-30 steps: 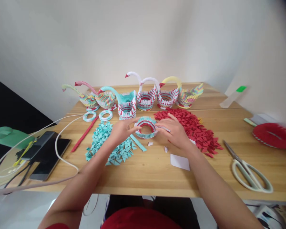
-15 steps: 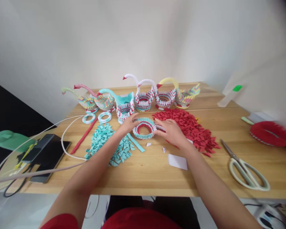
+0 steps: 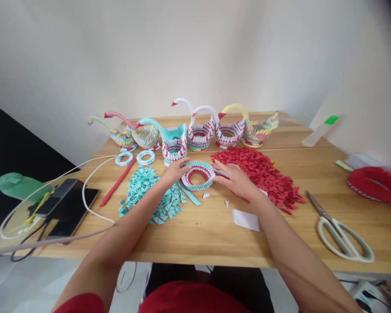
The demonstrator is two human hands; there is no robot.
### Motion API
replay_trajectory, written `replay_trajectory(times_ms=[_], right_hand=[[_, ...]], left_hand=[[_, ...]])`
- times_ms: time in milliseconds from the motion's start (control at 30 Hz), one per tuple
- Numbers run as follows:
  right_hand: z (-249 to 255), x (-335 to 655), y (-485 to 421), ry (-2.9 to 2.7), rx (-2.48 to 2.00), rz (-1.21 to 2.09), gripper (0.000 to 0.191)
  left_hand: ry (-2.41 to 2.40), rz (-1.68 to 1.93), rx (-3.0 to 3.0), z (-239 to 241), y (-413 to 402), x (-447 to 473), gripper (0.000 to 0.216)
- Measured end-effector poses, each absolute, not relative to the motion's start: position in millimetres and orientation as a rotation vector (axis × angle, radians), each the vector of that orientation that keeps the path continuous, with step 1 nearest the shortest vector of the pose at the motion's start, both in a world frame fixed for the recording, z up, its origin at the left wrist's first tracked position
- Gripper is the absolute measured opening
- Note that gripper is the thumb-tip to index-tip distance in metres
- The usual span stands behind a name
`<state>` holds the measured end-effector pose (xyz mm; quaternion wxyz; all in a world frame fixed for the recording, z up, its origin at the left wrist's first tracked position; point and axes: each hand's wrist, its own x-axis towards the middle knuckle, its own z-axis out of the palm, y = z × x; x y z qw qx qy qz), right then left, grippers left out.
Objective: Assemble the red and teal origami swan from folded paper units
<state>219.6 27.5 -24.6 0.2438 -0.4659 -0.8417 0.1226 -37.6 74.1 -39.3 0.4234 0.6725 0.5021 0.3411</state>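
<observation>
A round ring of folded paper pieces (image 3: 198, 185), in teal, white and red rows, is between my two hands in the middle of the table. My left hand (image 3: 175, 171) holds its left rim, the fingers at the upper left edge. At the right rim is my right hand (image 3: 233, 177), thumb and forefinger against the paper. A pale strip shows partly under the right hand. Left of the ring spreads a heap of teal folded paper triangles (image 3: 140, 187); red triangles (image 3: 260, 171) are piled to the right. Two small white pieces (image 3: 227, 203) lie in front.
Several paper swans (image 3: 200, 134) stand along the back. Two small rings (image 3: 145, 158) and a red strip (image 3: 117, 184) lie left. A white card (image 3: 246, 220) lies near the front, scissors (image 3: 339, 234) at right. White cables (image 3: 86, 191) cross the left side beside a phone (image 3: 58, 198).
The camera view has shifted slightly, so the table things appear a little further right. Both hands stay at the ring, with only slight finger movement visible.
</observation>
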Motion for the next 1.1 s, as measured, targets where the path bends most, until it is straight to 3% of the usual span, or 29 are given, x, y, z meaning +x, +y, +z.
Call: replay_trajectory(times_ms=[167, 533, 833, 900, 967, 1100], right_hand=[[-30, 213, 29, -2.277, -1.243, 0.233, 0.041], [-37, 208, 30, -2.336, -1.237, 0.195, 0.04], [-29, 209, 26, -2.301, -1.24, 0.246, 0.039], [-26, 212, 24, -2.268, -1.254, 0.259, 0.047], [-25, 214, 22, -2.238, -1.276, 0.274, 0.067], [-24, 210, 16, -2.265, -1.285, 0.333, 0.097]], left_hand=[[1.214, 0.842, 1.654, -36, 82, -24, 0.047], [1.251, 0.744, 1.828, -30, 95, -7, 0.028], [1.219, 0.645, 2.032, -15, 94, -9, 0.027], [1.198, 0.617, 2.062, -13, 95, -11, 0.036], [1.186, 0.581, 2.094, -11, 97, -12, 0.045], [1.224, 0.494, 2.194, -10, 99, -8, 0.043]])
